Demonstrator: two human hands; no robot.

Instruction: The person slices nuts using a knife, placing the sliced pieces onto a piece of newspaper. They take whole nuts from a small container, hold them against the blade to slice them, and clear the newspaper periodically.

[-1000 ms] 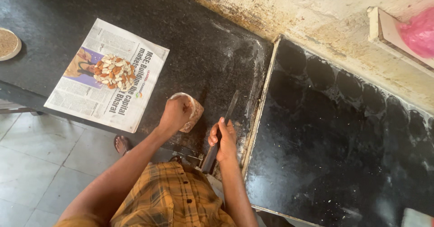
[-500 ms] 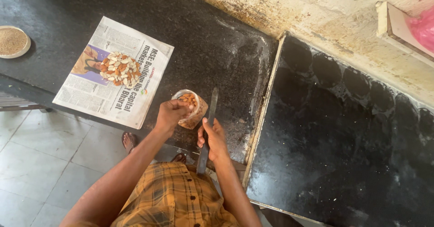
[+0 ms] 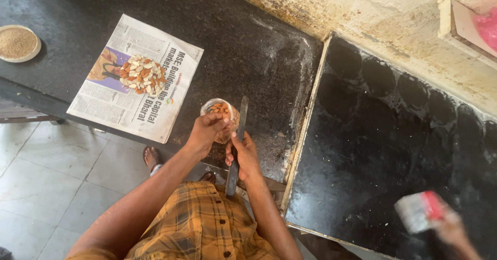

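Note:
My left hand (image 3: 207, 131) grips a small clear container of almonds (image 3: 219, 112) that stands on the black counter (image 3: 248, 47) close to its front edge. Just to its right, my right hand (image 3: 243, 155) is closed around the handle of a long dark knife (image 3: 238, 141), whose blade points away from me past the container. A newspaper sheet (image 3: 135, 78) lies on the counter to the left with a pile of cut almonds (image 3: 144, 74) on it.
A small round dish of brown grain (image 3: 18, 42) sits at the far left of the counter. A black slab with round marks (image 3: 393, 135) lies to the right. Another person's blurred hand (image 3: 450, 226) holds a white and red packet (image 3: 420, 212) at lower right. Tiled floor lies below.
My left hand has shifted off the top of the container, so the almonds inside show. The knife now stands more upright beside it. Another person's hand with a packet has come in at lower right.

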